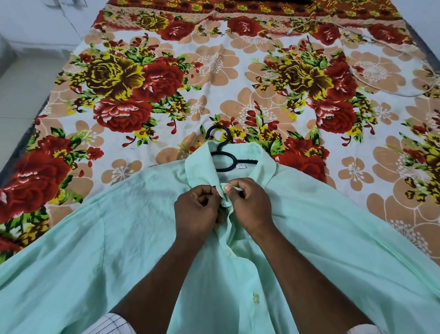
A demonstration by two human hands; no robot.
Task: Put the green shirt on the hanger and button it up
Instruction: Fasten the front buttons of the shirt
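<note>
1. while the pale mint-green cotton shirt [128, 228] is lying on the floral bedsheet [218, 68] over the black plastic hanger [221, 150], we are buttoning its top.
2. our left hand [198, 216] and right hand [249, 207] are both closed, pinching the placket just below the collar.
3. next we are probably pushing that button through, then working downward.

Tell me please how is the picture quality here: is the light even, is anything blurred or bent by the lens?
Head view: soft, even light, no hard shadows or glare; the hands, left hand and right hand, and the green shirt collar look sharp; the black hanger is clear; the wide lens bows the floral bedsheet edges, and the corners look slightly soft.
</note>
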